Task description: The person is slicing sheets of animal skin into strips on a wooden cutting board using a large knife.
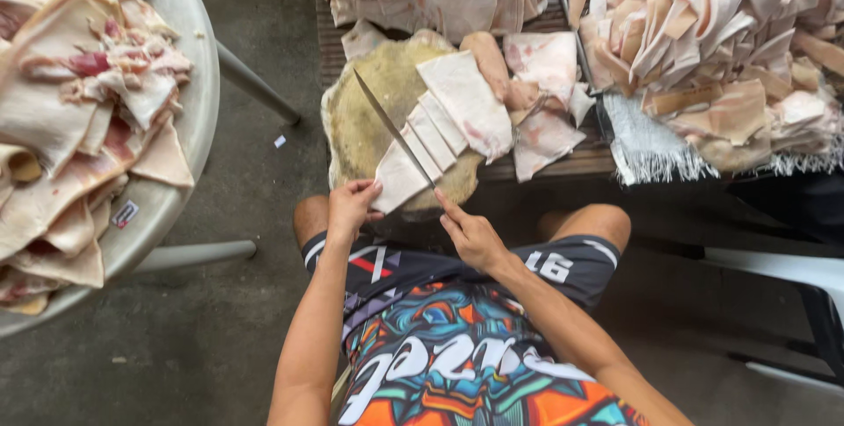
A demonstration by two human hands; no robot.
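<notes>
Fingers of the left hand (352, 206): together, pinched on the near left corner of a pale, flat, 4-sided strip of raw pork skin (397, 182). Fingers of the right hand (472, 234): curled shut on the handle of a long, thin, steel-bladed knife (391, 127), with the handle itself hidden inside the grip and the forefinger stretched out toward the blade.

Strip placed just ahead and to the right of the left fingertips, at the near edge of a round, yellowish wooden chopping block (360, 131), overhanging that edge a little. Long axis apparently close to the line of the blade, near right to far left, though foreshortened and hard to judge.

Blade slanting from the right hand at the near right up to a tip at the far left, over bare block. Pinched strip on the blade's left side, touching it; on the blade's right side, a row of similar cut strips (435, 131) stepping away to the far right, then a wider uncut sheet of skin (470, 101).

Of the 2 hands, left in contact with the strip; right just beside its near right corner, joined to it only through the knife.

Around: heaped skin pieces (703, 21) on a slatted wooden table (563, 162), a white fringed cloth (642, 145), and at far left a round grey metal tray (189, 65) loaded with more skin.
</notes>
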